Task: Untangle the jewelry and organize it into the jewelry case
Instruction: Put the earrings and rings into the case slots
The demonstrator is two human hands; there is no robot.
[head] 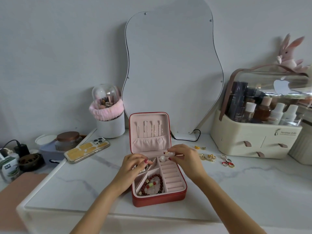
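Observation:
The red jewelry case (158,199) lies open on the marble table, pink inside, with several hair pins (150,128) clipped in its raised lid. A dark red bead bracelet (154,184) lies in the near left compartment. Above the far left compartment, my left hand (135,165) pinches pearl jewelry (142,169). My right hand (184,157) holds a pearl piece (170,154) over the case's back edge, and a large white pearl (162,158) hangs just below it. The ring rolls (172,178) on the right hold nothing.
Gold earrings (206,157) and red-and-silver rings (228,162) lie loose to the right of the case. A phone (87,149) lies at left, a brush holder (109,115) behind it. A mirror (172,68) stands at the back, a cosmetics organizer (256,130) at right.

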